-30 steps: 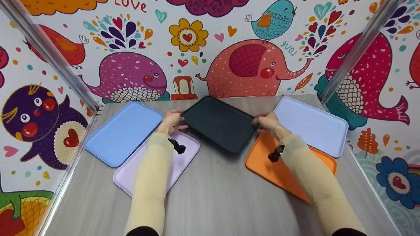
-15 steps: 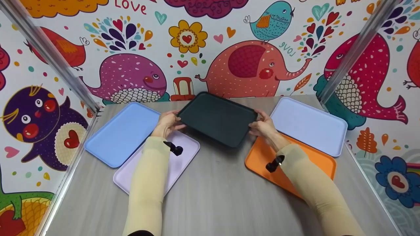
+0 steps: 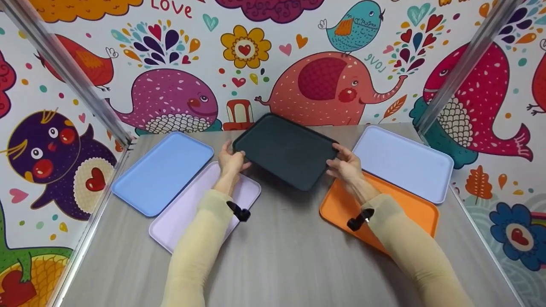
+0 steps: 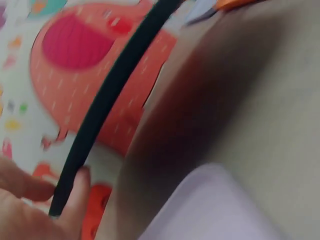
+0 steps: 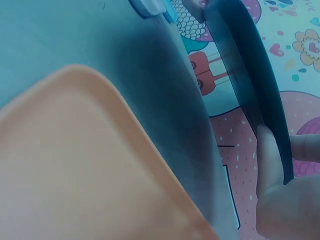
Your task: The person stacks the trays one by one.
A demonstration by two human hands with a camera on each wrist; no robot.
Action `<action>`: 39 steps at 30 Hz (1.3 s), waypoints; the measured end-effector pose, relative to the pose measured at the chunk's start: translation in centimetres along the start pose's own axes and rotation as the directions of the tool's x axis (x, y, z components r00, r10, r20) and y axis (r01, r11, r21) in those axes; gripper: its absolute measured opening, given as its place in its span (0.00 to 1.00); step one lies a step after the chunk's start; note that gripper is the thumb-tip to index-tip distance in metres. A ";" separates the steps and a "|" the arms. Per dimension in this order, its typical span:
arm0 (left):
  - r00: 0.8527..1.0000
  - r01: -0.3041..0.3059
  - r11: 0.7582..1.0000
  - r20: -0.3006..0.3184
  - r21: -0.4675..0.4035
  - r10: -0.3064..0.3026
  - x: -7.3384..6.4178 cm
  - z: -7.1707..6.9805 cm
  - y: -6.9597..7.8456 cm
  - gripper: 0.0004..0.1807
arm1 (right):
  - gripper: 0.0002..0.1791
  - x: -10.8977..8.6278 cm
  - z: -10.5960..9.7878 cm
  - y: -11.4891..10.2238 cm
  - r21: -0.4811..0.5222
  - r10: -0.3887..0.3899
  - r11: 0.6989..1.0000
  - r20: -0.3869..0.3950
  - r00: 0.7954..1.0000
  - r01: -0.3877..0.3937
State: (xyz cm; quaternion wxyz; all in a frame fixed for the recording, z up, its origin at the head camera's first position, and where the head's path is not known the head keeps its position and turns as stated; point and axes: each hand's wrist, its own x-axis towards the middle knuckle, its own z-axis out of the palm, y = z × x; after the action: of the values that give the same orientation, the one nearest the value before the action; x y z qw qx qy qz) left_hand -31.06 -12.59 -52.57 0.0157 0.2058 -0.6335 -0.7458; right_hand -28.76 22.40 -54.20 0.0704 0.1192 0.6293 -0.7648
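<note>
Blk tray (image 3: pixel 286 153) upper ctr of frame, raised off table (image 3: pixel 281 260). L hand (image 3: pixel 232 163) & R hand (image 3: pixel 347 166) pinch opp. edges, thumb/fingers parted only by rim; prob. for balance. Lilac tray (image 3: pixel 179 213) + blue tray (image 3: pixel 162 172) at L, orange tray (image 3: pixel 339 202) + pale-blue tray (image 3: pixel 403 164) at R; inner corners prob. limit sideways room.

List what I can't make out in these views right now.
Head: part of the lilac tray, hidden by left sleeve.
Head: near corner of the orange tray, hidden by right sleeve.
Head: underside of the dark tray, hidden by its top face.
Left wrist: much of the left hand, cut off by the lower-left corner.
</note>
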 end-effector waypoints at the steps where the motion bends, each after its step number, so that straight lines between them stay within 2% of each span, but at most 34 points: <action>1: 1.000 -0.012 1.000 -0.013 0.005 0.012 -0.5 0.5 -0.2 0.44 | 0.41 -0.1 0.0 0.0 0.002 -0.005 1.000 -0.003 1.000 0.005; 8: 0.996 -0.078 0.997 -0.039 0.006 0.078 -3.8 3.5 -1.7 0.42 | 0.42 -0.5 0.2 0.0 0.021 -0.034 0.999 -0.025 0.999 0.034; 15: 0.988 -0.130 0.978 -0.067 0.160 0.142 -5.9 5.4 -2.9 0.45 | 0.42 -0.6 0.4 0.3 0.011 -0.056 0.998 -0.031 0.998 0.057; 21: 0.993 -0.112 0.989 -0.029 0.098 0.115 -6.3 5.2 -3.4 0.45 | 0.43 -0.7 0.1 0.7 -0.016 -0.064 0.998 -0.031 0.998 0.063; 30: 0.990 -0.121 0.992 -0.075 -0.020 0.119 -6.9 5.1 -3.6 0.43 | 0.44 -1.4 0.4 0.7 -0.001 -0.079 0.997 -0.030 0.996 0.079; 39: 0.990 -0.118 0.993 -0.076 -0.030 0.116 -7.0 4.2 -3.4 0.42 | 0.51 -1.6 0.5 0.8 0.091 -0.086 0.992 -0.032 0.996 0.089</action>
State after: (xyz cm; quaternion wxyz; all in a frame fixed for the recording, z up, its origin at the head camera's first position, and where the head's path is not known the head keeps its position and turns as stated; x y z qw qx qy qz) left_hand -25.21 -5.99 -53.29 0.0865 0.1955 -0.6303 -0.7463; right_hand -27.07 21.74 -54.43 0.0223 0.1053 0.5987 -0.7937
